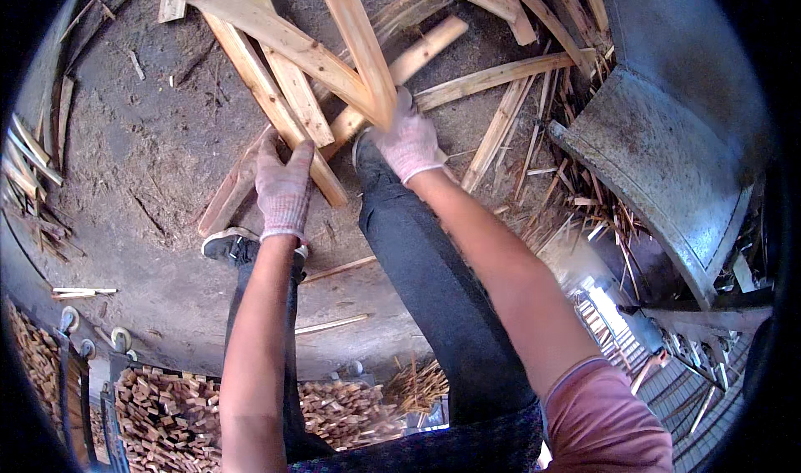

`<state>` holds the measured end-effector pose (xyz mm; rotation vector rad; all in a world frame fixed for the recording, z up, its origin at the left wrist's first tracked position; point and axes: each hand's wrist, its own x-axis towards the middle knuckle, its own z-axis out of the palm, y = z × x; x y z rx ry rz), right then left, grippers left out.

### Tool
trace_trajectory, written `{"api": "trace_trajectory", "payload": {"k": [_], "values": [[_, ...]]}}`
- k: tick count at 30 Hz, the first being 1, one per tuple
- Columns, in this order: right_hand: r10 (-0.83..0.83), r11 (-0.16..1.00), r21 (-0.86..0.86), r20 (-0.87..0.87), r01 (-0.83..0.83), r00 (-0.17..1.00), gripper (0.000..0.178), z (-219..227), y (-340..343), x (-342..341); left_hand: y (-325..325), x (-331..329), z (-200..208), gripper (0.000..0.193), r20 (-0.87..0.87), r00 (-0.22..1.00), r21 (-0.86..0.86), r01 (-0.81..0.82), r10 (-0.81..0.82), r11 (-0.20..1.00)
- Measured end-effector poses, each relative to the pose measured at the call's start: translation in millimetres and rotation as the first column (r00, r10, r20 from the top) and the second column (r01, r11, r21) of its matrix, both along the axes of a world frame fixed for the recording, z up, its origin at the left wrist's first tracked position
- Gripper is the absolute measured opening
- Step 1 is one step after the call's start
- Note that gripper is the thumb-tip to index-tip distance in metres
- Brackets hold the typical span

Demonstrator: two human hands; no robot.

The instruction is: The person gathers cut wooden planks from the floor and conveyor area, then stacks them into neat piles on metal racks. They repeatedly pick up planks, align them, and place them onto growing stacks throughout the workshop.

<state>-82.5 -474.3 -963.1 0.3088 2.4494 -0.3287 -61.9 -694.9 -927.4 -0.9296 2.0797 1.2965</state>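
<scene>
My right hand (407,145), in a pale knitted glove, is closed around the near ends of two wooden boards. One, a long board (275,46), runs up to the left; the other, a shorter board (360,43), points away from me. My left hand (284,185), gloved too, is low over the floor, thumb and forefinger apart. A short, darker board (228,196) lies beside and partly behind its fingers. Just right of that hand, a long narrow board (267,98) lies on the floor. Another board (292,85) lies alongside it. Whether the left fingertips touch wood is hard to tell.
More boards (492,79) and thin splinters lie across the dirty floor (142,164) ahead and right. A curved metal sheet (659,164) stands at the right above scrap sticks. Stacks of cut wood blocks (167,415) are behind my feet, near a wheeled frame (121,339).
</scene>
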Motion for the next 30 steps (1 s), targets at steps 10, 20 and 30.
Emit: {"api": "trace_trajectory", "payload": {"k": [10, 20, 30], "values": [[0.134, 0.991, -0.027, 0.017, -0.133, 0.991, 0.059, 64, -12, -46, -25, 23, 6, 0.056, 0.038, 0.963, 0.247, -0.269, 0.268, 0.931], [0.41, 0.784, -0.538, 0.075, -0.31, 0.909, 0.079, 108, -106, -108, -36, -77, 31, 0.041, 0.242, 0.786, 0.552, -0.593, 0.569, 0.586], [0.293, 0.936, 0.213, -0.022, -0.282, 0.956, 0.096, 63, 143, -272, -98, -30, -21, 0.047, 0.044, 0.823, 0.386, -0.537, 0.566, 0.75]]}}
